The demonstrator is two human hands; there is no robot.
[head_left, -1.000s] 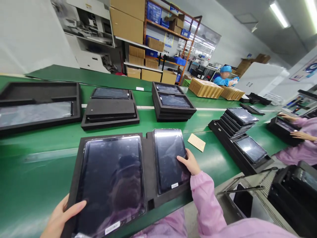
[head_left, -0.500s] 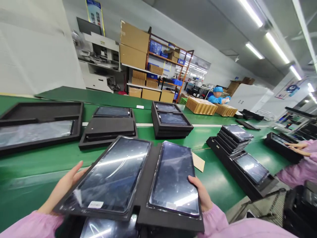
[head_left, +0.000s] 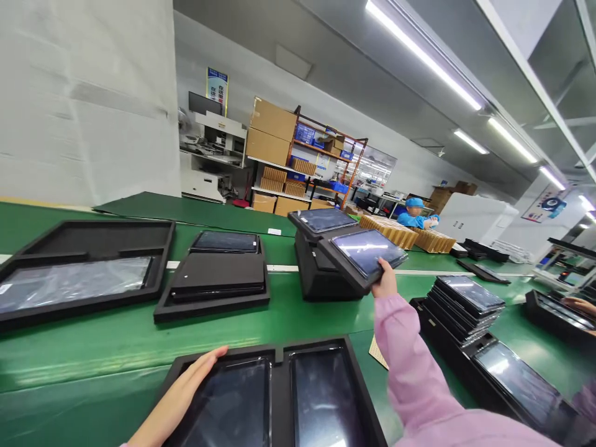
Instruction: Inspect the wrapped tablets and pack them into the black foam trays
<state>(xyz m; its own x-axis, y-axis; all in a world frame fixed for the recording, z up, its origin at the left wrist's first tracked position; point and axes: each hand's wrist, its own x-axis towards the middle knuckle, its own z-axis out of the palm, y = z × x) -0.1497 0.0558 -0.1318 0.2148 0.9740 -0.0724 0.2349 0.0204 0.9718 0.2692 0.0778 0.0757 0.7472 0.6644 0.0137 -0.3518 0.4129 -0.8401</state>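
My right hand [head_left: 386, 282] reaches forward, its fingers closed on the near corner of a black foam tray [head_left: 339, 264]. That tray is tilted and carries two film-covered tablet screens, one by my thumb [head_left: 367, 248] and another farther off [head_left: 328, 219]. Beneath it stands a stack of black trays [head_left: 310, 273]; whether the two touch is not clear. My left hand [head_left: 186, 385] lies with fingers stretched along the left edge of another black foam tray [head_left: 282, 403] right before me. Two dark screens rest in its compartments.
Left on the green bench [head_left: 223, 338] are a tray with one screen [head_left: 79, 282] and a tray [head_left: 209, 304] bearing a black slab. To the right, a pile of screens [head_left: 465, 304] sits on a long tray. A co-worker's hand [head_left: 580, 304] is at far right.
The tray with two screens, earlier held in both hands close to me, is now forward over the stack in my right hand. My left hand has let go of it, and the tray underneath is uncovered.
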